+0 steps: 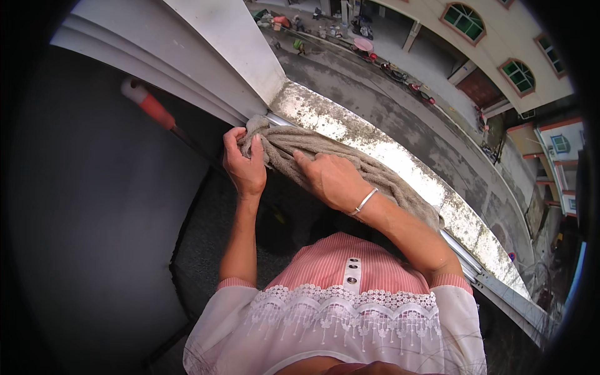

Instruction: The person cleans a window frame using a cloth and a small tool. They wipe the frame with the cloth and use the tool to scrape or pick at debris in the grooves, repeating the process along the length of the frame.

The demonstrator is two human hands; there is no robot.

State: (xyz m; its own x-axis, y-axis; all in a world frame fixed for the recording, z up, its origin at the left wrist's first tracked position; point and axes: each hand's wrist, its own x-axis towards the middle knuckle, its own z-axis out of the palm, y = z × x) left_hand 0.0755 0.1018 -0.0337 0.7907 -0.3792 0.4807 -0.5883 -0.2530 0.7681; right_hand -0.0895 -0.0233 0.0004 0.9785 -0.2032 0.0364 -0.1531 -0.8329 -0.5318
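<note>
A grey-brown towel (375, 173) lies bunched lengthwise along the metal window track (461, 248), its far left end gathered against the window frame. My left hand (246, 161) pinches that gathered end between thumb and fingers. On the towel's middle rests my right hand (335, 180), index finger pointing along the folds and the other fingers curled; whether they grip cloth is hidden. A silver bangle (364, 201) circles my right wrist.
A white window frame (225, 56) rises beyond my left hand. Outside the track runs a weathered ledge (356, 133), high above a street (398, 112) with parked motorbikes and buildings. On the left, a red-and-white tool handle (150, 103) on a thin shaft stands near the dark interior.
</note>
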